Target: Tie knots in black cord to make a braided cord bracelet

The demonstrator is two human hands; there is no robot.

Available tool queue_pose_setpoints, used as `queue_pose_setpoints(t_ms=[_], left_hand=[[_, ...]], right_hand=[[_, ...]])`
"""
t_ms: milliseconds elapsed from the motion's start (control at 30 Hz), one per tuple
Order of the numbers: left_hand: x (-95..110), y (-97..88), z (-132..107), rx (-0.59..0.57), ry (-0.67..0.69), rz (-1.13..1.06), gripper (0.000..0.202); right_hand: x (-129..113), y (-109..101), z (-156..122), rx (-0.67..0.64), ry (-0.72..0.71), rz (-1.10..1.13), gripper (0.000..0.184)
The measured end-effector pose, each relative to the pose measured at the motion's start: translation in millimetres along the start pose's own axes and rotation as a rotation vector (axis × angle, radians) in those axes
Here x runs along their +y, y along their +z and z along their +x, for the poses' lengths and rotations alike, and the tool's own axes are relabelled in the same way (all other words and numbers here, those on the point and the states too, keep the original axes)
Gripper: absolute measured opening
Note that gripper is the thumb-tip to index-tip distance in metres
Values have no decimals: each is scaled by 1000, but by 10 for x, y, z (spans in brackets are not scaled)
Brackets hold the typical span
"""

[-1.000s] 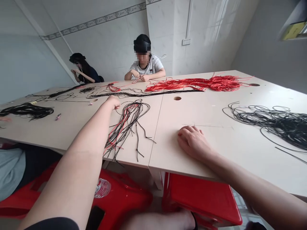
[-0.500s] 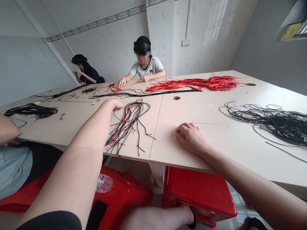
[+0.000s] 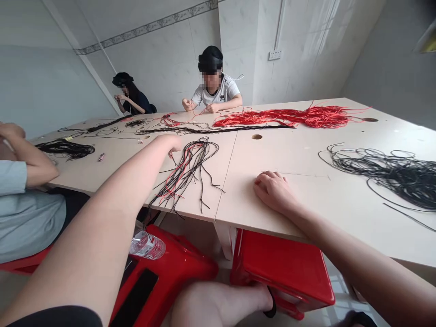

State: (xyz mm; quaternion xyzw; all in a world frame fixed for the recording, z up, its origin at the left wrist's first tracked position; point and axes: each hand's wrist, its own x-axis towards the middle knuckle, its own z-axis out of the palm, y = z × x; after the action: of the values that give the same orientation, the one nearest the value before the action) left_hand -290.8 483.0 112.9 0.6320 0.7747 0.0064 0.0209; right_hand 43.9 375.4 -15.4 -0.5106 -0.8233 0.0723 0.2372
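My left hand point(image 3: 173, 144) reaches across to the left edge of a bundle of black and red cords point(image 3: 190, 165). Its fingers are pinched together, and a dark cord seems to run from the fingertips; the grip is partly hidden by the hand itself. The bundle lies looped at its far end, with knotted strands spreading over the table's near edge. My right hand point(image 3: 272, 188) rests palm down on the pale table point(image 3: 272, 154), fingers loosely bent and holding nothing. Beside its fingertips a thin drawn line point(image 3: 301, 174) runs along the tabletop.
A tangled heap of black cord point(image 3: 398, 175) lies at right, a long red bundle point(image 3: 282, 118) farther back. Two people work across the table; another person's arm point(image 3: 37, 159) is at left. Red stools point(image 3: 282, 268) stand below, one with a plastic bottle point(image 3: 148, 245).
The view has shifted slightly left. My left hand stays by the bundle's left side, its fingertips now lower with a cord showing. My right hand keeps its place. The person opposite has raised a hand.
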Motion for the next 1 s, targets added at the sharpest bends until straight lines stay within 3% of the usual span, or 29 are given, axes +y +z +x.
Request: queue_pose_setpoints(t_ms=[133,200,300,400,500,567,667,733,833,1000], left_hand=[[-112,0,-316,-7,-51,26,50],[-273,-5,-614,82,-41,-36,56],[-610,107,-1210,265,-16,-307,56],[-973,479,-1870,363,-123,-516,57],[-1240,1074,-2436,656,-406,-628,64],[-1315,1489,-2702,689,-553,-712,80],[-1290,1965,-2903,602,-643,-818,101],[-1233,2143,-2931,611,-667,-859,104],[-1160,2243,-2905,647,-695,-911,91],[-1136,2224,-2933,685,-735,-959,53]], right_hand=[[57,22,-12,2,-17,-21,22],[95,34,-27,13,-31,-32,23],[154,56,-40,26,-55,-28,23],[197,72,-42,21,-51,-24,23],[215,72,-40,-10,-36,-37,25],[212,69,-38,-22,-31,-51,25],[190,68,-41,-10,-32,-59,23],[165,67,-42,-6,-36,-50,23],[118,65,-33,-33,-21,-31,24],[48,51,-8,-41,-4,-10,24]])
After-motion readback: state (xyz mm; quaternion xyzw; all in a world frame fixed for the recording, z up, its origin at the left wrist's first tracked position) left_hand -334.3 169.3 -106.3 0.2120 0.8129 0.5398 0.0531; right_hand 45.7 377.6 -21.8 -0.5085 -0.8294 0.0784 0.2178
